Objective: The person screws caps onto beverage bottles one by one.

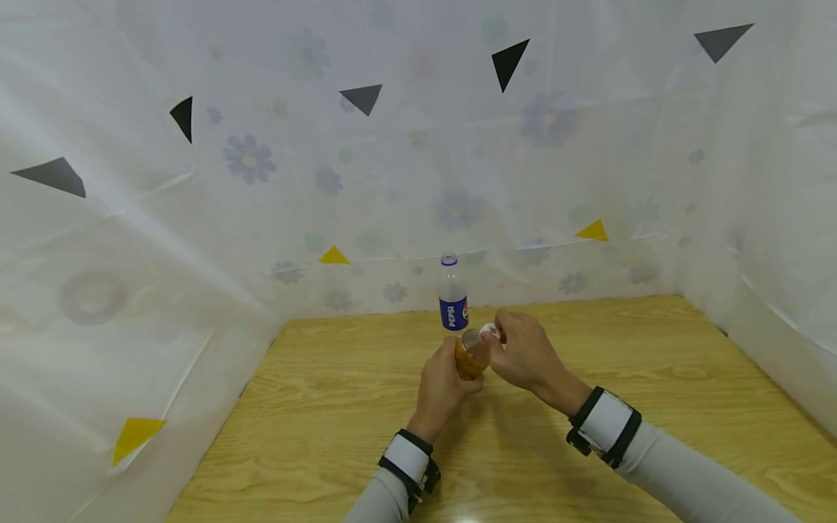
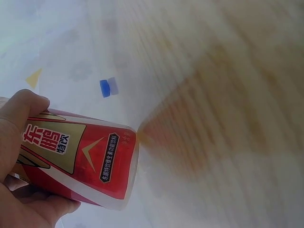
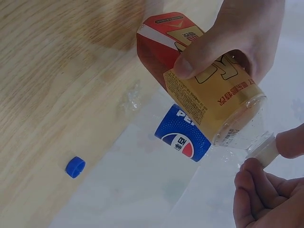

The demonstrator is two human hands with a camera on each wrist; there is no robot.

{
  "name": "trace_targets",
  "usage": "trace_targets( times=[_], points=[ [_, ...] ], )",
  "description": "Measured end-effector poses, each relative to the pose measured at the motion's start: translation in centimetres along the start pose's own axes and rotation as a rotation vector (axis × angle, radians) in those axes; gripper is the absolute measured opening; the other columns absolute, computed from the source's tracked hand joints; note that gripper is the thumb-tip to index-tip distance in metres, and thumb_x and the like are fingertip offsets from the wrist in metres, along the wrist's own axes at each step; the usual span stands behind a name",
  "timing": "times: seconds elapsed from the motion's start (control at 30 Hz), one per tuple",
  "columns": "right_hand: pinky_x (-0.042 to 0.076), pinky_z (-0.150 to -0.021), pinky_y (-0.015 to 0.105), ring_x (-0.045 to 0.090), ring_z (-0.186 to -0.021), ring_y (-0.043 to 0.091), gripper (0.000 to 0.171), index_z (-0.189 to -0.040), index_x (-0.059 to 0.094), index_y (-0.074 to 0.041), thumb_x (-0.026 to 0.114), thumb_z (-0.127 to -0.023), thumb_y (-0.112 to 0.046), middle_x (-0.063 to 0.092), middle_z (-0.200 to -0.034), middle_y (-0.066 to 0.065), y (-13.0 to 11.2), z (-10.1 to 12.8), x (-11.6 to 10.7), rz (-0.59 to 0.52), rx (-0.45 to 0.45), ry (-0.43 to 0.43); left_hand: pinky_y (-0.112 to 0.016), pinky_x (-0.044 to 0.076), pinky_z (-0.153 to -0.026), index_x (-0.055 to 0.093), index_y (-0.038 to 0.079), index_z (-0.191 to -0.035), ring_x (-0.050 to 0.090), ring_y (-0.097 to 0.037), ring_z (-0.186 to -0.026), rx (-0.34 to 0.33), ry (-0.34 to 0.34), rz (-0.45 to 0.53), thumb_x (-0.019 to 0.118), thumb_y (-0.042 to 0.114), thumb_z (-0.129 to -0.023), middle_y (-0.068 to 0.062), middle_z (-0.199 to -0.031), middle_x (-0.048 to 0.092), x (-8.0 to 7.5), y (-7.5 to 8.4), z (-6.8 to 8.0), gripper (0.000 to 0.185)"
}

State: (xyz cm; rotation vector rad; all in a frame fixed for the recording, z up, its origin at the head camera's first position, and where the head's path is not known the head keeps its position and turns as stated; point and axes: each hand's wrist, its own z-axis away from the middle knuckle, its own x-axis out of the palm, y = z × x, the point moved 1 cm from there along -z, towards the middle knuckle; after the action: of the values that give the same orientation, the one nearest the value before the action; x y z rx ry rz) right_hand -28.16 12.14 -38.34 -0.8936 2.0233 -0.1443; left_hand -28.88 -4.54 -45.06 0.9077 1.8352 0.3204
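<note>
My left hand (image 1: 441,385) grips a drink bottle (image 3: 209,95) with a red and gold label, fingers and thumb wrapped round its body. The bottle leans, its neck toward my right hand (image 1: 526,352). Between thumb and fingertips the right hand pinches a white cap (image 3: 265,151) at the bottle's mouth; whether the cap is screwed on or loose I cannot tell. Just behind the hands, a clear Pepsi bottle (image 1: 453,312) with a blue label stands upright, its mouth uncapped. A blue cap (image 3: 75,167) lies on the table, apart from both hands.
The wood-grain table (image 1: 327,421) ends at a pale plastic sheet (image 1: 405,181) at the back and sides. Yellow, grey and black triangles are stuck on the sheet. Each wrist wears a strapped band (image 1: 604,425).
</note>
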Motion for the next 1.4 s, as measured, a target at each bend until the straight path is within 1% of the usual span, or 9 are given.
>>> trace_targets(
  times=[0.37,0.53,0.67,0.83,1.0,1.13,1.23,1.3,1.4],
  points=[
    [0.040,-0.056,0.029,0.046,-0.061,0.016,0.018,-0.080,0.056,-0.006,0.068,-0.091,-0.012,0.055,-0.070,0.005,-0.2,0.1,0.0,0.012,-0.008,0.008,-0.035,0.058,-0.085,0.056,0.007,-0.126,0.069,-0.020,-0.098,-0.014,-0.004,-0.011,0.090,0.017,-0.072,-0.008,-0.112,0.070,0.0,0.0,-0.1,0.064],
    [0.044,-0.059,0.030,0.052,-0.067,0.016,0.014,-0.093,0.062,-0.002,0.066,-0.096,-0.015,0.061,-0.078,0.007,-0.5,0.4,-0.1,-0.028,0.026,-0.025,-0.034,0.059,-0.087,0.055,0.008,-0.124,0.070,-0.020,-0.100,-0.016,-0.006,-0.006,0.090,0.018,-0.073,-0.008,-0.113,0.070,0.1,-0.1,-0.1,0.063],
    [0.044,-0.057,0.028,0.052,-0.067,0.015,0.027,-0.109,0.062,0.001,0.064,-0.101,-0.025,0.062,-0.080,0.007,-0.7,0.7,-0.1,-0.068,0.084,-0.071,-0.035,0.060,-0.087,0.055,0.007,-0.125,0.071,-0.021,-0.101,-0.032,-0.005,0.020,0.090,0.018,-0.073,-0.010,-0.115,0.071,-0.1,-0.2,-0.1,0.064],
    [0.044,-0.056,0.028,0.052,-0.064,0.013,0.049,-0.124,0.059,0.003,0.058,-0.103,-0.041,0.063,-0.081,0.006,-0.7,1.0,-0.1,-0.104,0.144,-0.124,-0.037,0.061,-0.083,0.057,0.004,-0.126,0.072,-0.023,-0.098,-0.087,0.019,0.068,0.090,0.019,-0.074,-0.012,-0.113,0.072,-0.9,-0.8,-0.5,0.063],
    [0.046,-0.060,0.030,0.052,-0.063,0.012,0.054,-0.126,0.059,0.002,0.056,-0.103,-0.046,0.062,-0.081,0.004,-0.3,1.3,0.0,-0.089,0.179,-0.159,-0.038,0.060,-0.076,0.058,0.004,-0.123,0.072,-0.024,-0.090,-0.148,0.079,0.058,0.088,0.025,-0.075,-0.013,-0.107,0.073,-3.2,-2.4,-2.7,0.060],
    [0.050,-0.063,0.033,0.056,-0.067,0.013,0.054,-0.128,0.058,0.002,0.055,-0.103,-0.046,0.063,-0.084,0.004,0.2,1.9,0.3,-0.079,0.221,-0.211,-0.040,0.060,-0.071,0.057,0.004,-0.122,0.072,-0.026,-0.082,-0.174,0.210,0.059,0.087,0.025,-0.075,-0.015,-0.103,0.073,-6.3,-4.0,-4.9,0.060],
    [0.053,-0.067,0.036,0.061,-0.075,0.016,0.049,-0.127,0.058,0.002,0.055,-0.104,-0.042,0.066,-0.090,0.007,0.5,2.2,0.4,-0.067,0.236,-0.235,-0.044,0.060,-0.070,0.057,0.003,-0.121,0.073,-0.030,-0.081,-0.183,0.324,0.061,0.085,0.025,-0.076,-0.017,-0.103,0.072,-8.8,-5.5,-6.2,0.058],
    [0.054,-0.068,0.038,0.064,-0.079,0.019,0.044,-0.126,0.058,0.002,0.056,-0.104,-0.036,0.067,-0.093,0.010,0.7,2.4,0.4,-0.058,0.237,-0.242,-0.048,0.060,-0.070,0.056,0.002,-0.121,0.073,-0.033,-0.082,-0.195,0.382,0.054,0.084,0.025,-0.077,-0.019,-0.103,0.072,-10.2,-6.8,-6.8,0.057],
    [0.054,-0.067,0.038,0.065,-0.082,0.022,0.035,-0.123,0.060,0.002,0.060,-0.103,-0.026,0.068,-0.096,0.013,0.8,2.6,0.3,-0.046,0.234,-0.262,-0.052,0.059,-0.073,0.055,0.000,-0.124,0.072,-0.036,-0.089,-0.233,0.442,0.034,0.083,0.026,-0.079,-0.021,-0.105,0.070,-11.9,-8.8,-7.1,0.059]
  ],
)
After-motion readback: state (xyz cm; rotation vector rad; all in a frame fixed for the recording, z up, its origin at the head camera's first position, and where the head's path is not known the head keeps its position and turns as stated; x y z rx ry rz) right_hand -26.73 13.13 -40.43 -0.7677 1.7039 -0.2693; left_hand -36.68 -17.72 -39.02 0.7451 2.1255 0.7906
